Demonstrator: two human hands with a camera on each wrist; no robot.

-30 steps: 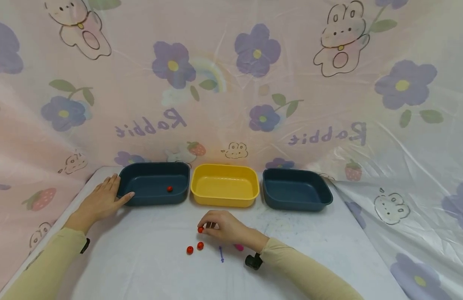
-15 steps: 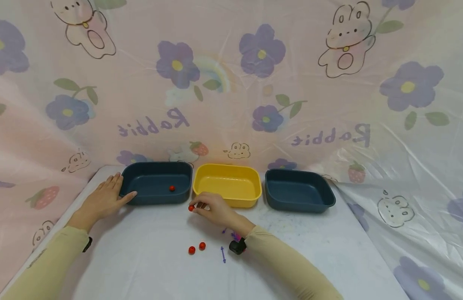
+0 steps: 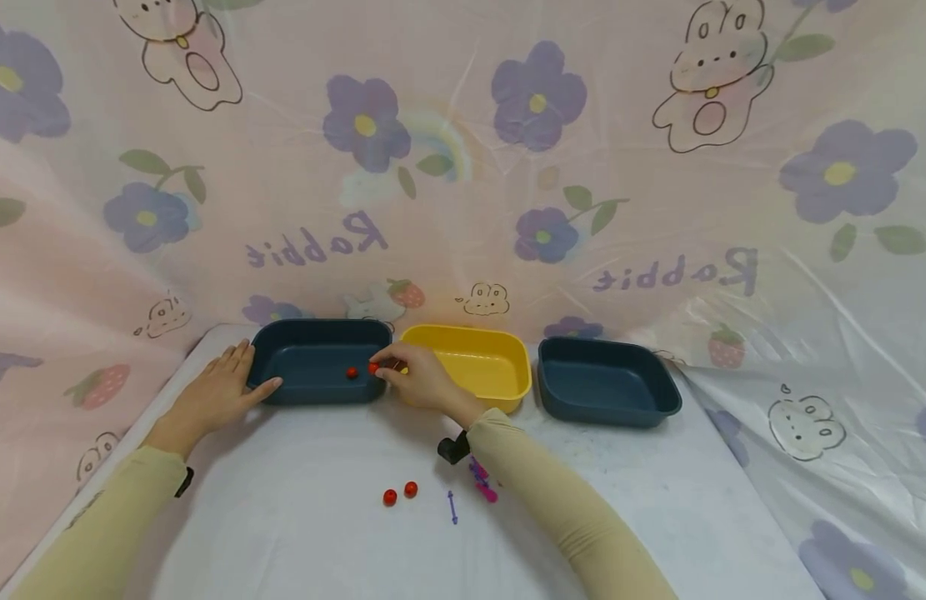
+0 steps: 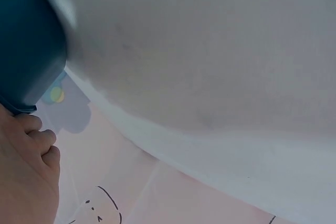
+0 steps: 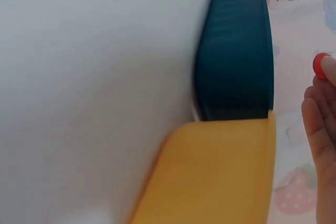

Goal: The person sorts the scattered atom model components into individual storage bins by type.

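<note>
My right hand [image 3: 423, 380] pinches a red bead [image 3: 373, 367] between thumb and fingertips, over the right end of the left dark blue tray [image 3: 305, 393]. In the right wrist view the held bead [image 5: 319, 65] appears above the tray rims. Another red bead [image 3: 352, 372] lies inside that tray. My left hand [image 3: 218, 392] rests against the tray's left end, fingers extended along it and thumb at the front rim. The left wrist view shows its fingers [image 4: 42, 142] touching the rim. Two more red beads [image 3: 411, 489] lie on the white table.
A yellow tray [image 3: 500, 362] stands in the middle, partly behind my right hand, with a second dark blue tray [image 3: 608, 383] to its right. A small purple bar [image 3: 452, 507] and pink and purple pieces [image 3: 483, 483] lie near my right forearm. A printed curtain [image 3: 447, 192] hangs behind.
My right hand has carried the red bead from near the loose beads up and leftward to the left tray. The pink and purple pieces have come into view. My left hand stays at the tray.
</note>
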